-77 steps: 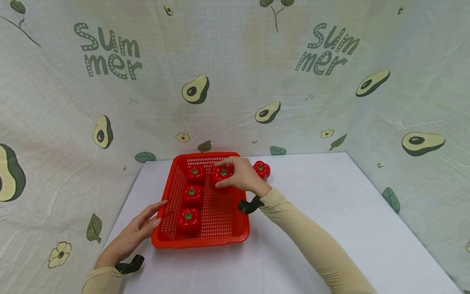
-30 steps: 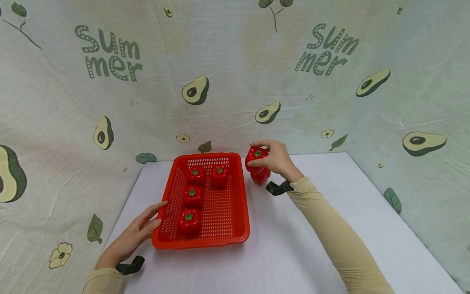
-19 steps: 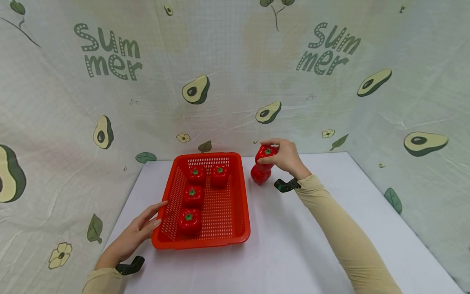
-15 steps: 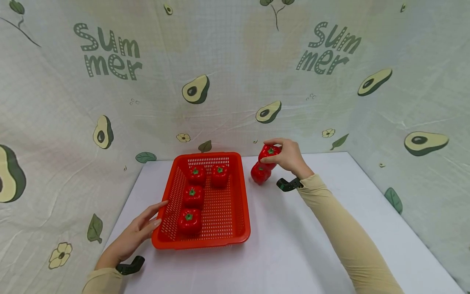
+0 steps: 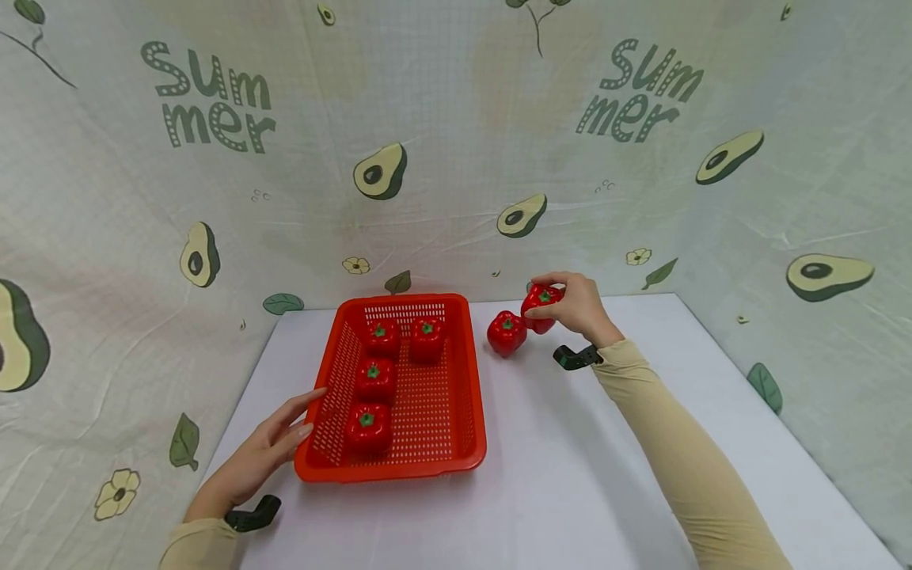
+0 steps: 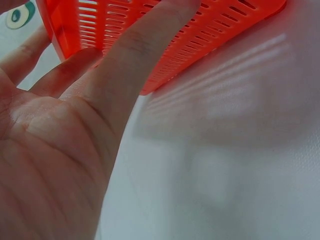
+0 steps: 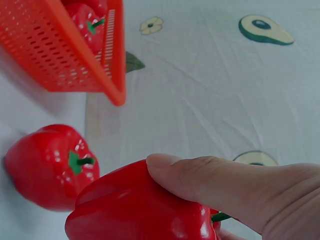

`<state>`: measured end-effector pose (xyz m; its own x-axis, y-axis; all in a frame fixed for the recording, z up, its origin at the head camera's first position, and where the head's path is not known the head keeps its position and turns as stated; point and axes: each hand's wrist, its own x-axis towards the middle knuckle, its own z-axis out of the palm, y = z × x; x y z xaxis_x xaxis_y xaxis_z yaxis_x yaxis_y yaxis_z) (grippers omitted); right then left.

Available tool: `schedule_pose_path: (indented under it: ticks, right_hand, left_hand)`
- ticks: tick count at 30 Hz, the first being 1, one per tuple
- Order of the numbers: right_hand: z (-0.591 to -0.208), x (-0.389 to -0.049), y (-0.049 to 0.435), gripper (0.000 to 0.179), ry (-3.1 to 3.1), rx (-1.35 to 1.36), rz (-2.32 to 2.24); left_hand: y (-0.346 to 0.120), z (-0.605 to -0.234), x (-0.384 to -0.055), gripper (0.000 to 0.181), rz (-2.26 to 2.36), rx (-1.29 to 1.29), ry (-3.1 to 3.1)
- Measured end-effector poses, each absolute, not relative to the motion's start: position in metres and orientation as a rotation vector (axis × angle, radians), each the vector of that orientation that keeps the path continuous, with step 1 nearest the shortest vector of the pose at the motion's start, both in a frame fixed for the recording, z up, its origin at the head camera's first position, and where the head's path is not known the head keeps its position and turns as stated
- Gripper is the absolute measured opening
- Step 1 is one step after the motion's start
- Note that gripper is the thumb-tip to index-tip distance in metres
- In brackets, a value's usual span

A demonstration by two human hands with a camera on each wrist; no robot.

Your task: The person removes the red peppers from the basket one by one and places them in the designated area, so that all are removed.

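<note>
My right hand (image 5: pixel 579 309) holds a red bell pepper (image 5: pixel 541 307) with a green stem between thumb and fingers, close above the table's back part. In the right wrist view the thumb lies along the side of the held bell pepper (image 7: pixel 142 205). Just to its left a second bell pepper (image 5: pixel 507 333) sits on the table, beside a red perforated basket (image 5: pixel 476 396). Against the basket's left rim rests my left hand (image 5: pixel 258 451), its fingers extended. From the left wrist, the thumb (image 6: pixel 135 55) lies along the basket's slotted outer wall.
Several red bell peppers (image 5: pixel 368 428) sit in the basket, most in a column at its left and one at the back right. A white table (image 5: pixel 570 475) carries everything. Behind and beside it hangs a cloth (image 5: pixel 442 103) printed with avocados.
The right hand has left the basket's back right pepper, taken hold of another pepper and carried it rightward past the one on the table. The left hand and basket stay put.
</note>
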<state>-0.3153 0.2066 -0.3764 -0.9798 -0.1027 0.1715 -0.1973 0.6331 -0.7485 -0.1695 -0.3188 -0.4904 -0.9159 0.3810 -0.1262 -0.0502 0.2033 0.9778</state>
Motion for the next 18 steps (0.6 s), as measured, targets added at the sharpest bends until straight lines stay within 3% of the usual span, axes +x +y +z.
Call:
schedule_pose_path:
  ticks: [18]
  right_hand:
    - [-0.411,-0.326,0.229,0.06,-2.765,0.154,1.284]
  left_hand:
    - [-0.317,-0.49,-0.17,0.055,1.758,0.293,2.153]
